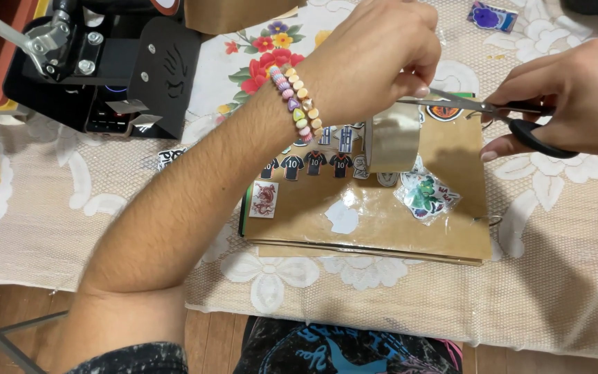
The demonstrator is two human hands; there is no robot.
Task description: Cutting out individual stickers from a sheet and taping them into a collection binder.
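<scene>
White lace tablecloth [562, 277] with floral print, under a half-decorated brown kraft-paper scrapbook [382, 221]; clear tape being snipped above it.

Left hand [375, 59] pinches a hanging strip of clear packing tape [392, 142] between thumb and fingertips; right hand [576, 97], fingers closed through the loops, works black-handled scissors [493, 114] whose blades meet the strip's top edge, not yet cut through, by my reading. Already stuck on the page: a row of small dark jersey stickers [306, 164], a red dragon sticker [264, 199], a green cartoon sticker under shiny film [425, 195]; much of the page looks bare. A purple sticker [491, 16] lies apart, and a black press machine [98, 62] stands far left.
</scene>
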